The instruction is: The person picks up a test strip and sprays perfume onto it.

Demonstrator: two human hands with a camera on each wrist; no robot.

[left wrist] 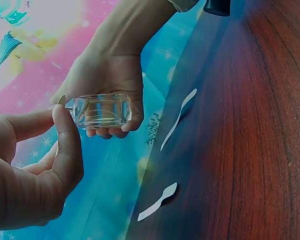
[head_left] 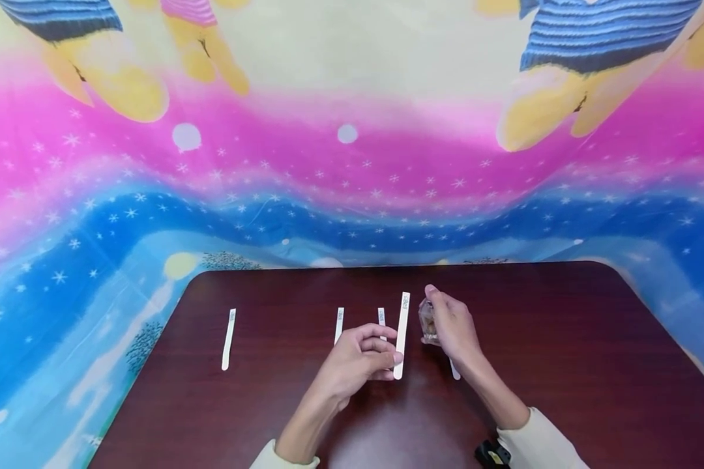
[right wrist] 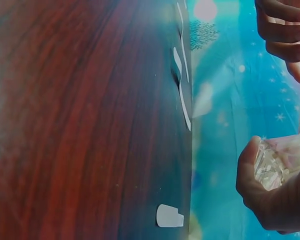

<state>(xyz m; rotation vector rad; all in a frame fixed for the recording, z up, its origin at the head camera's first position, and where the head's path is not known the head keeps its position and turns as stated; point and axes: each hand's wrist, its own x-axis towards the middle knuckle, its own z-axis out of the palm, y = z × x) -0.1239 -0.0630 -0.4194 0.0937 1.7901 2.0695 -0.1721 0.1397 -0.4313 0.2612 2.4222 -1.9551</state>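
1. Head: I have the left hand (head_left: pixel 360 355) pinching a strip (head_left: pixel 402 329) low down, just left of the bottle (head_left: pixel 427 320); the right hand (head_left: pixel 456 329) is wrapped round the bottle, seemingly raised off the table (head_left: pixel 563 365). Low pinch, so a nudge from the glass could bend the strip or spin it loose.
2. Head: near strip (head_left: pixel 455 371) lies below the bottle, partly under the right forearm. If I drop that arm, it could get dragged or creased.
3. Head: loose strips (head_left: pixel 229 340) lie left of the bottle, all alike. Print too small for me to read; mix-up risk.
4. Left wrist: strip is edge-on at the bottle's neck; touching or apart, can't tell. Misjudging that gap would mean a bump.
5. Left wrist: bottle lies tilted across the right hand's fingers. Smooth glass; a slack grip could let it slide and fall.
6. Right wrist: bottle and strip are cut by the frame edge, so I could miss a slip here.
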